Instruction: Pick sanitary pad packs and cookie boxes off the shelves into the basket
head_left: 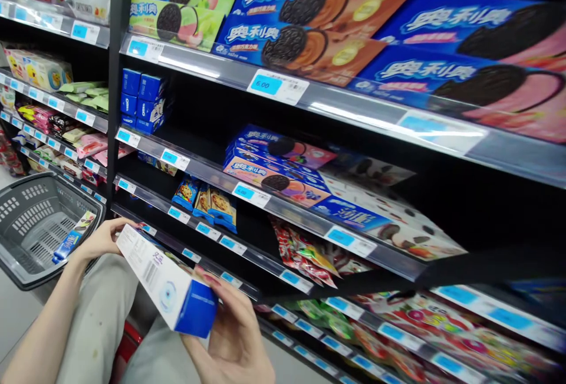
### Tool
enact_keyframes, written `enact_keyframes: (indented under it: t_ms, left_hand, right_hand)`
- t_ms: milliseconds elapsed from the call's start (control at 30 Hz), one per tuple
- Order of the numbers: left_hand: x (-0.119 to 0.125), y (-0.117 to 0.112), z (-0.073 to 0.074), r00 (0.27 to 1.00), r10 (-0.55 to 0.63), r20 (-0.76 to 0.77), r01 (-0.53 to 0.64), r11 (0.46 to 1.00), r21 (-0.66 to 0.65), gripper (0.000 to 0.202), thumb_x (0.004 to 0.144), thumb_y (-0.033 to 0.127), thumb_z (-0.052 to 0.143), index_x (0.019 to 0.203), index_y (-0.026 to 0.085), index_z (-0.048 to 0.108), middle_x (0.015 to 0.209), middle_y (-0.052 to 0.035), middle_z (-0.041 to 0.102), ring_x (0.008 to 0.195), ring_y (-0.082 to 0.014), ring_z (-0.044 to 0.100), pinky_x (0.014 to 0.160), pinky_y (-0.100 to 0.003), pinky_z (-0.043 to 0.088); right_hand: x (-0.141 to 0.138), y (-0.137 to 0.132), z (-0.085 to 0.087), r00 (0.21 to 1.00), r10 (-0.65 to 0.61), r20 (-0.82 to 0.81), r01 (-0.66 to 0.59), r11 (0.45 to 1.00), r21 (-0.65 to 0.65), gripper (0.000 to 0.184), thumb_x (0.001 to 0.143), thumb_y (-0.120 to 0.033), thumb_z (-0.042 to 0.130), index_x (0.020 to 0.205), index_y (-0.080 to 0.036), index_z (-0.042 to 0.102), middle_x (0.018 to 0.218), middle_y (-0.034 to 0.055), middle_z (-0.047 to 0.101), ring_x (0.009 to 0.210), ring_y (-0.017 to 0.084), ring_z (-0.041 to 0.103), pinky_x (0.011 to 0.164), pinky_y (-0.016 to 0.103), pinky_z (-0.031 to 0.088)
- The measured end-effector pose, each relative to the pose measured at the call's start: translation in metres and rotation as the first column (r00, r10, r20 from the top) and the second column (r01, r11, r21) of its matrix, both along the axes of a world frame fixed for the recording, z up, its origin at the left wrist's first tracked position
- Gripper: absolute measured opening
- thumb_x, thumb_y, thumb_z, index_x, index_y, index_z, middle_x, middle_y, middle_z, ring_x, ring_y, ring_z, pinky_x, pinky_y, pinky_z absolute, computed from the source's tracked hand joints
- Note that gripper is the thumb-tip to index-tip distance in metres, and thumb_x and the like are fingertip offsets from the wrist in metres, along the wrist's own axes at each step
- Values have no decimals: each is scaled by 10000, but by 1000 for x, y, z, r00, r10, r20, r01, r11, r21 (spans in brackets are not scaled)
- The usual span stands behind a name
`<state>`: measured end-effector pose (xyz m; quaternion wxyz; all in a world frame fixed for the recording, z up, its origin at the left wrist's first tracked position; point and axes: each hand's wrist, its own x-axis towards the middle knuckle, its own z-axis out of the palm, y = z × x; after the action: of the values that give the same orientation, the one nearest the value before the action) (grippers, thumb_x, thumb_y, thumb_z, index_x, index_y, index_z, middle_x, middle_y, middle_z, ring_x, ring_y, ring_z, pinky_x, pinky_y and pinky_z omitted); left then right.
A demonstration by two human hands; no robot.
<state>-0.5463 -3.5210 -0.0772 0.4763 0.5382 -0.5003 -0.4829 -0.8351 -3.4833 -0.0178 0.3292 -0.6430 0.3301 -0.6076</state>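
Note:
A long white and blue cookie box (152, 278) is held tilted above my knees, its barcode side and blue end facing up toward me. My left hand (101, 239) grips the far end of it, with the fingertips partly hidden. Around the near blue end my right hand (236, 328) is closed, thumb below and fingers along the far side. To the left, a grey shopping basket (26, 195) holds one blue and white cookie pack (73, 239).
Shelves in front carry Oreo boxes (305, 36) on top and more Oreo boxes (278, 168) in the middle. Small blue cookie packs (216, 207) and red snack bags (300, 248) lie lower. Price tags (277, 86) line the shelf edges. Another shelf unit (53, 98) stands left.

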Motion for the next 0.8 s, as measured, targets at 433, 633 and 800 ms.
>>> enact_keyframes:
  t_ms: [433,633,800]
  left_hand:
    - [2,-5,-20,993,-66,-98,67,998,7,594,545,226,980,1104,161,789,1141,-126,839,1057,-319,781,979,-407,603]
    - [21,8,-7,986,29,-164,-38,998,-50,693,404,239,1045,1039,178,774,1099,-100,832,1083,-334,763,993,-422,587]
    - [25,25,23,990,68,-122,-86,986,-146,682,439,304,1061,1052,183,787,1102,-100,827,1097,-341,759,1002,-435,602]
  right_hand:
    - [26,1,7,997,82,5,-80,986,-146,477,871,-111,805,1318,-244,706,1186,124,800,1125,310,801,925,442,697]
    - [-17,-31,-23,990,37,138,-43,998,41,452,812,-159,893,1238,-238,766,1192,115,760,1075,330,797,877,437,683]
    - [-40,-59,-88,979,-51,198,-10,956,294,502,785,-344,954,1237,-233,768,1323,148,720,1174,369,750,870,435,654]
